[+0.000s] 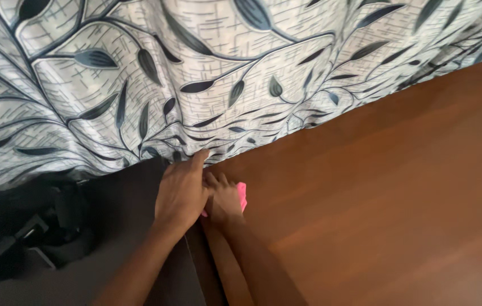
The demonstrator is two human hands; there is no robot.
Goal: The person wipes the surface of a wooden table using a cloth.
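At the far left I saw dark, blurred gear (20, 238) lying in shadow on a grey floor (54, 289), too dim for me to name. Above it hung a white cloth printed with dark leaves (139, 73), spread across the whole top of the view, its lower edge falling to the brown wooden surface (394, 198) on the right. My left hand (181, 190) lay flat with fingers together, its fingertip touching the hem of the leaf-printed cloth, holding nothing that I could make out. Just beside it and touching it, my right hand (224, 201) was closed over a small pink cloth (242, 195) pressed onto the wooden surface near its edge; only a pink strip showed past the knuckles
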